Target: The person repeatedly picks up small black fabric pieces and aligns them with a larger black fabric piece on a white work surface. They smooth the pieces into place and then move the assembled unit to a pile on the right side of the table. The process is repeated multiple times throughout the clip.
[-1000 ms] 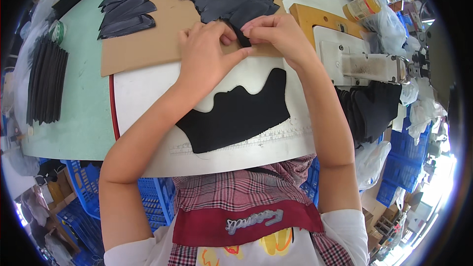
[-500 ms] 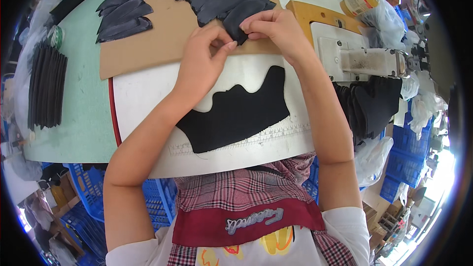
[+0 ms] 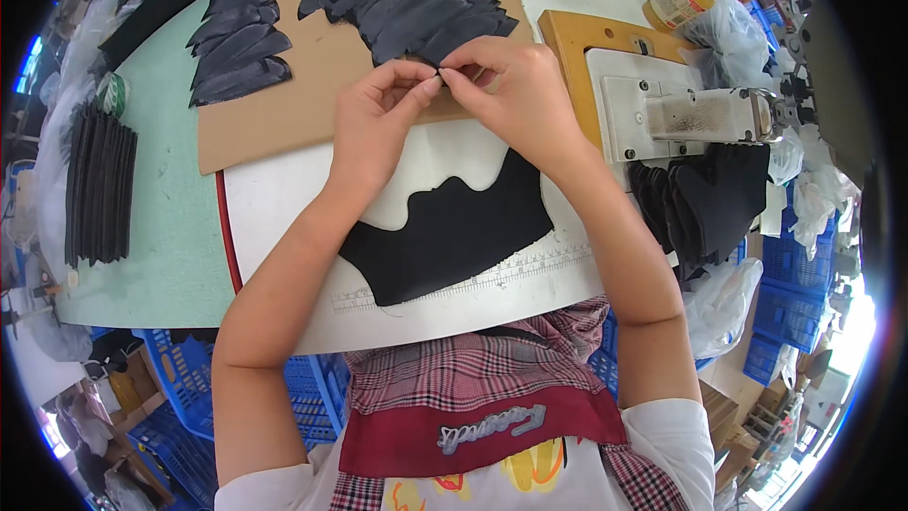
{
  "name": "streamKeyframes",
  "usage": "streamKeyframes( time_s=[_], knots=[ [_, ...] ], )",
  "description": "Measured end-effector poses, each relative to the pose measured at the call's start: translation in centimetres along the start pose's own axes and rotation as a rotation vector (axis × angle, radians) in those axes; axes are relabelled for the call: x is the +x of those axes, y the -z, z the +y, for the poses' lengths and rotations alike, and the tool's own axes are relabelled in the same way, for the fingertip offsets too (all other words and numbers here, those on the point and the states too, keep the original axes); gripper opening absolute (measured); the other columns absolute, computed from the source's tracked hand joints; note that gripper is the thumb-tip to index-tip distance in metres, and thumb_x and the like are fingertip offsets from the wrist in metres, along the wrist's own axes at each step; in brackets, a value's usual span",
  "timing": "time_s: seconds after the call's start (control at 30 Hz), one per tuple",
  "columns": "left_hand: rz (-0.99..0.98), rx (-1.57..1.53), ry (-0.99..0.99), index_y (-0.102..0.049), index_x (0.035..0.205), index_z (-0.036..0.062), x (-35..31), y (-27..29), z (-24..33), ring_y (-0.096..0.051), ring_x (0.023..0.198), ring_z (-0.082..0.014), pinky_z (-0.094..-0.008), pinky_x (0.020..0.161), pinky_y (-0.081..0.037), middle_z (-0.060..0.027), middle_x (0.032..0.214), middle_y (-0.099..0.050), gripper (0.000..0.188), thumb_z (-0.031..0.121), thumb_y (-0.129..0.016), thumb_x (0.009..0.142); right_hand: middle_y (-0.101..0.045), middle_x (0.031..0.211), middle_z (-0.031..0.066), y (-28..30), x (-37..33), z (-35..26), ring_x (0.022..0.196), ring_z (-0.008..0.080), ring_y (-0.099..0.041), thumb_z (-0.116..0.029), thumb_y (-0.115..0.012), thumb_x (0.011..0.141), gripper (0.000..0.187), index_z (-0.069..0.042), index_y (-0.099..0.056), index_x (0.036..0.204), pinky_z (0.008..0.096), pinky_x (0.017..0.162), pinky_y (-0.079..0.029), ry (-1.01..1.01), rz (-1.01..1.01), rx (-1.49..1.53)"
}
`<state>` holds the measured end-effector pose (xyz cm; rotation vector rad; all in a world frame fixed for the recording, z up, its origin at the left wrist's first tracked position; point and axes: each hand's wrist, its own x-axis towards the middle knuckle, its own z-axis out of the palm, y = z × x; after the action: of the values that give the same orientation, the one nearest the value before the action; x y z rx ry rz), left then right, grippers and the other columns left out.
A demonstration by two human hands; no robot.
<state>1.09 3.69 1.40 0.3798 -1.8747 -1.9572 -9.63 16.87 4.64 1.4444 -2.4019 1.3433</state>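
My left hand (image 3: pixel 376 118) and my right hand (image 3: pixel 522 99) meet fingertip to fingertip over the near edge of a cardboard sheet (image 3: pixel 274 128). Both are closed in a pinch on a black fabric piece (image 3: pixel 438 70), of which only a dark bit shows between the fingers. Just beyond them lies a row of overlapping dark pieces (image 3: pixel 416 5) with greyish, coated-looking edges. A shorter row of similar pieces (image 3: pixel 241 28) is farther left on the cardboard. Below my hands, a black cut panel (image 3: pixel 454 237) with a wavy far edge lies flat on the white table.
To the right stands a sewing machine (image 3: pixel 705 116) beside a wooden edge (image 3: pixel 565 47). Black panels (image 3: pixel 709 194) hang or lie below it. A jar (image 3: pixel 679 0) stands at the back right. Stacked black strips (image 3: pixel 99 185) rest on the green surface (image 3: pixel 175 218) at left.
My hands have drawn together and slightly nearer to me, away from the end of the row, and their fingertips now meet. The whole view has shifted a little.
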Motion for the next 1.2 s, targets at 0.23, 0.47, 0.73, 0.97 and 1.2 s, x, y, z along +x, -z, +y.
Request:
streamKeyframes(
  time_s=[0.23, 0.47, 0.73, 0.97, 1.2],
  knots=[
    [-0.001, 0.047, -0.019, -0.067, 0.097, -0.0004, 0.0, 0.4, -0.2, -0.059, 0.083, -0.0066, -0.023, 0.076, -0.047, -0.0008, 0.092, -0.067, 0.011, 0.01, -0.066, 0.093, -0.071, 0.077, 0.0065, 0.5, 0.9, 0.1, 0.069, 0.0126, -0.067, -0.009, -0.069, 0.082, 0.013, 0.002, -0.071, 0.09, 0.025, 0.066, -0.053, -0.148, -0.08, 0.097],
    [0.08, 0.088, -0.011, -0.061, 0.092, 0.0011, -0.1, 0.4, -0.2, -0.057, 0.083, -0.0075, -0.0249, 0.079, -0.046, -0.0027, 0.098, -0.065, 0.01, 0.01, -0.063, 0.094, -0.069, 0.077, 0.0094, 2.5, 3.0, 5.0, 0.063, 0.0146, -0.065, -0.006, -0.063, 0.085, 0.014, 0.007, -0.068, 0.085, 0.0231, 0.059, -0.051, -0.522, 0.036, 0.674],
    [0.22, 0.702, -0.139, -0.061, 0.093, 0.0003, -1.6, 1.8, -0.8, -0.055, 0.091, -0.0143, -0.0285, 0.085, -0.044, -0.0048, 0.096, -0.061, 0.008, 0.008, -0.063, 0.091, -0.063, 0.07, 0.0036, 6.5, 7.5, 9.7, 0.055, 0.0113, -0.057, -0.005, -0.064, 0.087, 0.013, 0.008, -0.064, 0.086, 0.0198, 0.049, -0.04, -0.367, 0.822, 1.02],
    [0.03, 0.696, -0.319, -0.061, 0.115, 0.007, -3.0, 1.7, 0.8, -0.049, 0.112, -0.0287, -0.0397, 0.099, -0.038, -0.01, 0.118, -0.054, 0.031, 0.011, -0.069, 0.085, -0.066, 0.082, 0.003, 9.1, 3.7, 5.0, 0.075, 0.0085, -0.064, -0.009, -0.074, 0.085, 0.024, 0.004, -0.067, 0.104, 0.0181, 0.068, -0.047, -0.193, 0.43, 0.251],
    [-0.136, 0.103, -0.175, -0.058, 0.125, 0.006, -6.0, 0.1, 2.5, -0.052, 0.117, -0.0224, -0.0361, 0.101, -0.04, -0.0095, 0.133, -0.053, 0.044, 0.021, -0.073, 0.087, -0.059, 0.066, -0.0011, 8.4, -4.2, -4.3, 0.053, 0.0038, -0.051, -0.01, -0.073, 0.086, 0.02, 0.004, -0.065, 0.098, 0.0186, 0.047, -0.034, -0.326, 0.164, 0.679]
  ],
)
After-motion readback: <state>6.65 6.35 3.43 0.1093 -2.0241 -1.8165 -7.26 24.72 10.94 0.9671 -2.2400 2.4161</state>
